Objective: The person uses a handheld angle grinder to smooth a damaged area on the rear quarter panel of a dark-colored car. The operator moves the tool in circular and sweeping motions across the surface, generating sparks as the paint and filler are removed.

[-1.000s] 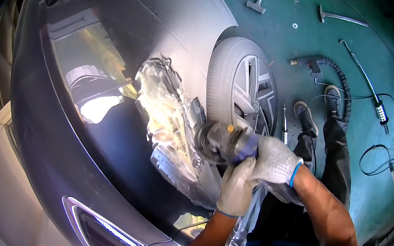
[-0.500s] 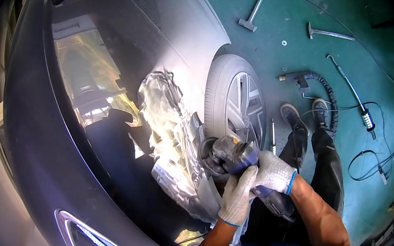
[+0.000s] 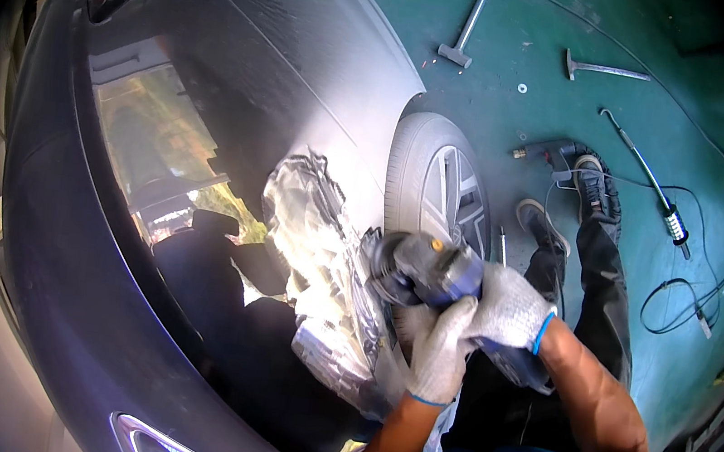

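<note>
An angle grinder [image 3: 440,271], dark with a blue-grey body, is gripped by both my hands in white knit gloves. My right hand [image 3: 511,310] is closed around its body. Below and to its left, my left hand [image 3: 440,351] is closed against its underside; some of its fingers are hidden. The grinder's round disc end [image 3: 382,265] is at the edge of a crumpled, shiny bare-metal patch [image 3: 313,247] on the grey car panel, just beside the wheel. Whether the disc touches the metal I cannot tell.
The dark car [image 3: 250,37] fills the left, with its wheel [image 3: 441,182] beyond the grinder. On the green floor lie a sledgehammer [image 3: 468,30], a pick-like hammer [image 3: 609,70], a hooked slide-hammer rod [image 3: 652,173], a gun-shaped tool [image 3: 541,149] and a looping cable [image 3: 679,282].
The grinder and both hands have risen slightly along the metal patch toward the far side. My right foot has stepped forward, beside the gun-shaped tool. The view has shifted a little.
</note>
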Motion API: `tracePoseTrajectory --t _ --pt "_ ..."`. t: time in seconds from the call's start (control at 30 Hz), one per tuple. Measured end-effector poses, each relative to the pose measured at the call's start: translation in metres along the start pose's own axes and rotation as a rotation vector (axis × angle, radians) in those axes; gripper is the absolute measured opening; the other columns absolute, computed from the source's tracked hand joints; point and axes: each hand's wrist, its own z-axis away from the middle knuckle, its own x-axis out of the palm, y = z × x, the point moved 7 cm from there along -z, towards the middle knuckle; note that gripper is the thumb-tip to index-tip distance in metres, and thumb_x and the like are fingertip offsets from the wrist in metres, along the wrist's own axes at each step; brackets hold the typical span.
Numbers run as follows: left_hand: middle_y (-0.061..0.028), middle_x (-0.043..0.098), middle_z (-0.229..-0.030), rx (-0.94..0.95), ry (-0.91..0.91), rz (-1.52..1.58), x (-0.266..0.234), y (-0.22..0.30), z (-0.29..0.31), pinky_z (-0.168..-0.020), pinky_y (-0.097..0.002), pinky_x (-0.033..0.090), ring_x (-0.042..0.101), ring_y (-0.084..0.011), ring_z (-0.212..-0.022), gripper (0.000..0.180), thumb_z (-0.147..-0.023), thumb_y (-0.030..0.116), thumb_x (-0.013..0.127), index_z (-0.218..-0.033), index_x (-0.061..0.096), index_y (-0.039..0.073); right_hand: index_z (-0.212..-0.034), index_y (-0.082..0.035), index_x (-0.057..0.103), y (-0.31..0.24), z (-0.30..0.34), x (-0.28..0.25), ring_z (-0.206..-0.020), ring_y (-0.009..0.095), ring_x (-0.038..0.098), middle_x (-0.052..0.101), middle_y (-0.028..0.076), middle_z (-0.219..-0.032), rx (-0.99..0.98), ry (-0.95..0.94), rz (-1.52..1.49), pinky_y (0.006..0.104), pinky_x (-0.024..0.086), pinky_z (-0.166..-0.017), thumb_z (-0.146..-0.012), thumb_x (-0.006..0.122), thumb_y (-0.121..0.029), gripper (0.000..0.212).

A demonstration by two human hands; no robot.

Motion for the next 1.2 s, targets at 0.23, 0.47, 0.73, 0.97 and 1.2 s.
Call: tracePoseTrajectory --t 0.23,0.47,0.73,0.97,1.2 --pt "-0.0231 0.059 -0.136 0.038 -0.058 0.037 -0.005 0.0 -0.019 -0.11 -0.0516 0.048 0.061 -0.0374 -0.126 0.054 -0.099 0.023 0.06 -0.141 0.049 -0.009 -0.108 0.004 0.069 0.004 -0.014 -0.005 -0.094 0.049 0.069 0.07 0.032 -0.093 0.019 0.066 0.06 0.0505 0.057 -0.08 -0.06 0.087 -0.04 0.068" --pt "-0.0149 0.059 -0.136 0.03 -0.023 0.079 0.005 0.016 -0.013 -0.101 -0.047 0.054 0.064 -0.0295 -0.12 0.055 -0.098 0.018 0.066 -0.147 0.048 0.001 -0.112 0.003 0.067 -0.009 -0.021 -0.013 -0.096 0.05 0.068 0.07 0.032 -0.096 0.018 0.012 0.048 0.0495 0.057 -0.083 -0.061 0.087 -0.041 0.07" --pt "-0.0171 0.06 -0.132 0.076 0.073 -0.204 -0.002 0.016 -0.002 -0.101 -0.0447 0.055 0.063 -0.0295 -0.12 0.055 -0.097 0.022 0.067 -0.142 0.05 -0.003 -0.109 0.003 0.069 -0.008 -0.016 -0.007 -0.096 0.049 0.069 0.071 0.03 -0.098 -0.001 0.011 0.01 0.0518 0.056 -0.086 -0.067 0.083 -0.043 0.064" --pt "-0.0174 0.06 -0.132 0.089 0.032 -0.251 -0.009 0.015 -0.005 -0.101 -0.0436 0.055 0.064 -0.0295 -0.119 0.053 -0.097 0.018 0.066 -0.143 0.049 -0.004 -0.106 0.003 0.067 -0.006 -0.012 -0.005 -0.093 0.05 0.069 0.071 0.031 -0.095 0.016 0.04 0.06 0.0519 0.057 -0.083 -0.067 0.083 -0.04 0.061" --pt "-0.0157 0.06 -0.131 0.003 -0.007 -0.09 -0.017 0.011 -0.015 -0.103 -0.043 0.053 0.064 -0.0279 -0.118 0.051 -0.096 0.015 0.066 -0.141 0.051 -0.004 -0.12 0.002 0.065 -0.006 -0.017 -0.008 -0.096 0.051 0.067 0.07 0.031 -0.097 0.056 0.009 0.005 0.0502 0.057 -0.085 -0.059 0.088 -0.035 0.075"
